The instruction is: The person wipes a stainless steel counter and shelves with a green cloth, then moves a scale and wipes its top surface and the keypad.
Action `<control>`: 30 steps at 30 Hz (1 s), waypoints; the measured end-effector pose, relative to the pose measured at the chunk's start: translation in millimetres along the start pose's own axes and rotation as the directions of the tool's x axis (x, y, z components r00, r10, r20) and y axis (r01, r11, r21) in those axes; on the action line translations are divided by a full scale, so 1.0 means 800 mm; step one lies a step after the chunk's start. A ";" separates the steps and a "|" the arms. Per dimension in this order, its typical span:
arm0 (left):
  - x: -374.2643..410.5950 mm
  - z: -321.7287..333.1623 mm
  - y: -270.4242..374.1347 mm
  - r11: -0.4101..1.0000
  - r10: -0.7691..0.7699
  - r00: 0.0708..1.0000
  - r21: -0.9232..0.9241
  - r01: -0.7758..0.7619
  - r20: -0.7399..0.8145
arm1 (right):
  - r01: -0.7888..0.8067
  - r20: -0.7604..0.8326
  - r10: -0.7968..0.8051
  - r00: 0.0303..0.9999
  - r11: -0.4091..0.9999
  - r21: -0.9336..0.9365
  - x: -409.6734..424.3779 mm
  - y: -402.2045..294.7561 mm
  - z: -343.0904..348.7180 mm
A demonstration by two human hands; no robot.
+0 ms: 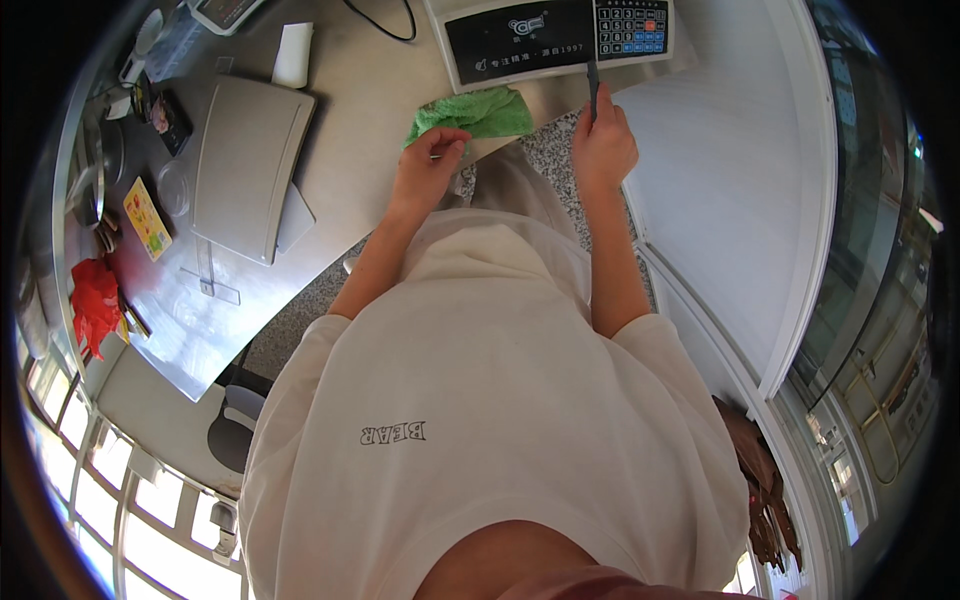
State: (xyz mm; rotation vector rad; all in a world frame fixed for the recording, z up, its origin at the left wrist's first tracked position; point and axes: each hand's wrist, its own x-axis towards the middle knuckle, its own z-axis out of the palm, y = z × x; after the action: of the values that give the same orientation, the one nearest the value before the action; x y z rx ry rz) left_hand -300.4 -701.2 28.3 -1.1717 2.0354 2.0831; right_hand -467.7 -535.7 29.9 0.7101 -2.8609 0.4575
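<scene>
My left hand [429,166] is at the near edge of a crumpled green cloth [480,112], thumb and fingers drawn together. A bit of green shows under its fingertips; whether they grip the cloth is not clear. My right hand [606,146] holds a narrow, dark, flat tool [593,82] upright, pointing away from me; its kind cannot be told. The tool's far end overlaps the front of an electronic scale [525,46] with a number keypad [632,30]. The cloth lies on a steel countertop [360,142], just in front of the scale.
A grey flat panel [251,165] stands on the counter at left, beside a white roll or cup [292,56]. Further left are a yellow card [148,219], a round clear lid [174,187] and a red plastic bag [96,306]. A white panel [712,187] rises on the right.
</scene>
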 end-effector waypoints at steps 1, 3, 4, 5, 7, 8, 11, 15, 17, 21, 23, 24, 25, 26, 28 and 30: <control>0.000 0.000 0.001 1.000 -0.008 1.000 0.002 0.008 0.001 | 0.004 0.011 -0.004 1.000 1.000 -0.011 -0.003 -0.003 0.002; 0.000 -0.001 0.001 1.000 -0.004 1.000 -0.010 0.004 0.006 | 0.026 0.025 -0.026 0.999 1.000 -0.003 -0.009 -0.015 0.002; -0.001 -0.001 0.001 1.000 -0.002 1.000 -0.016 0.003 0.008 | 0.037 0.031 -0.037 0.999 0.999 0.002 -0.013 -0.021 0.003; -0.001 -0.002 0.000 1.000 -0.001 1.000 -0.016 0.002 0.007 | 0.039 0.041 -0.040 0.998 0.999 0.015 -0.016 -0.026 0.003; -0.001 -0.003 0.000 1.000 0.002 1.000 -0.017 -0.002 0.006 | 0.044 0.059 -0.046 0.997 0.998 0.041 -0.023 -0.036 0.005; -0.001 -0.003 -0.002 1.000 0.005 1.000 -0.020 -0.004 0.009 | 0.063 0.056 -0.065 0.996 0.997 0.046 -0.025 -0.041 0.004; 0.001 -0.006 -0.006 1.000 0.011 1.000 -0.029 -0.011 0.015 | 0.097 0.065 -0.100 0.993 0.994 0.049 -0.029 -0.057 -0.001; 0.000 -0.009 -0.006 0.999 0.010 1.000 -0.034 -0.009 0.014 | 0.085 0.108 -0.091 0.990 0.994 0.067 -0.038 -0.079 -0.003; -0.002 -0.013 -0.004 0.999 -0.018 0.999 -0.027 0.019 0.035 | 0.082 0.115 -0.093 0.989 0.992 0.094 -0.042 -0.088 -0.003; -0.004 -0.020 -0.001 0.998 -0.070 0.994 0.000 0.070 0.084 | 0.082 0.109 -0.097 0.989 0.988 0.134 -0.049 -0.104 -0.004; -0.005 -0.023 -0.001 0.997 -0.073 0.993 -0.002 0.073 0.093 | 0.087 0.104 -0.103 0.989 0.985 0.149 -0.053 -0.109 -0.004; -0.006 -0.025 0.001 0.997 -0.074 0.992 -0.007 0.075 0.099 | 0.090 0.101 -0.107 0.989 0.984 0.156 -0.054 -0.111 -0.003; -0.007 -0.026 0.001 0.997 -0.074 0.992 -0.012 0.076 0.104 | 0.094 0.098 -0.111 0.989 0.982 0.163 -0.055 -0.113 -0.003; -0.007 -0.028 0.000 0.997 -0.076 0.991 -0.011 0.077 0.107 | 0.095 0.104 -0.113 0.988 0.982 0.162 -0.056 -0.115 -0.003; -0.007 -0.030 -0.001 0.997 -0.077 0.991 -0.009 0.078 0.113 | 0.098 0.116 -0.118 0.986 0.982 0.160 -0.059 -0.120 -0.005; -0.006 -0.032 -0.003 0.997 -0.074 0.990 -0.013 0.076 0.117 | 0.110 0.123 -0.129 0.984 0.982 0.152 -0.063 -0.125 -0.003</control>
State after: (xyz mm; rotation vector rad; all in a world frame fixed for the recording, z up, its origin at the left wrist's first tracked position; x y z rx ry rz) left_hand -282.9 -720.5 31.4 -1.0829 1.8972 2.0860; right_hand -375.6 -597.2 46.7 0.9667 -2.9070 0.6274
